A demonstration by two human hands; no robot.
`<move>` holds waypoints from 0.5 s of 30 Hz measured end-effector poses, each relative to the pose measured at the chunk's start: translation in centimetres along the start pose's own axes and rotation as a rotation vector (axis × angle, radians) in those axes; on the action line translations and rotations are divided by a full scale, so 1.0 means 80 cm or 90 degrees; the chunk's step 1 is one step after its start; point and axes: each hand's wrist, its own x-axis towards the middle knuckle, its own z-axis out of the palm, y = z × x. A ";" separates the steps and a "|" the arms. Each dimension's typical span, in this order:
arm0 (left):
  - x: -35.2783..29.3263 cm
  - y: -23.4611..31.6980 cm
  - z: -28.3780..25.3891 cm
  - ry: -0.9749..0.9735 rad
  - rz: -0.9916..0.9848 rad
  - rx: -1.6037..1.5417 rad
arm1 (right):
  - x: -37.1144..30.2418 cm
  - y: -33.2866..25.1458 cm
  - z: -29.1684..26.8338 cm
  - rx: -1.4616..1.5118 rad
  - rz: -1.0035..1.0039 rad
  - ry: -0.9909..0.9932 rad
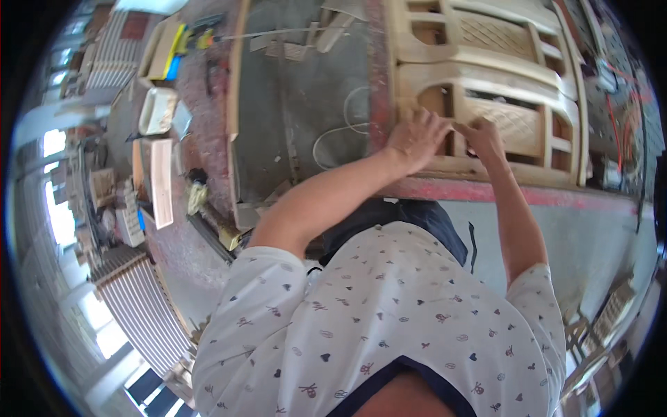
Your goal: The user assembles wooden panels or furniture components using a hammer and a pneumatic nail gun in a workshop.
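Both of my hands are on a pale wooden frame panel [511, 126] with a carved lattice middle and cut-out openings. My left hand [419, 141] lies with its fingers stretched out over the panel's left end, by an opening. Just to its right, my right hand [484, 139] is closed, thumb and fingers pinched together close to the left fingertips. Whatever it holds, if anything, is too small to make out. A second matching wooden panel [486, 31] lies directly beyond the first one.
The panels rest on a bench with a worn red edge [479, 189]. To the left, a nail gun [226, 233] lies on another red-stained surface, near a long wooden tray [162, 184] and a white bin [158, 111]. Wood offcuts [337, 31] lie beyond the gap. Cables hang at the right.
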 end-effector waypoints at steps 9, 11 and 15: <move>-0.100 -0.108 -0.058 0.441 0.016 -0.473 | 0.013 0.009 -0.003 0.106 0.089 -0.071; -0.173 -0.205 -0.085 0.501 -0.099 -0.360 | 0.005 0.006 -0.004 0.161 0.150 -0.046; -0.325 -0.428 -0.110 0.352 -0.608 -0.200 | 0.001 -0.007 -0.011 0.176 0.234 -0.046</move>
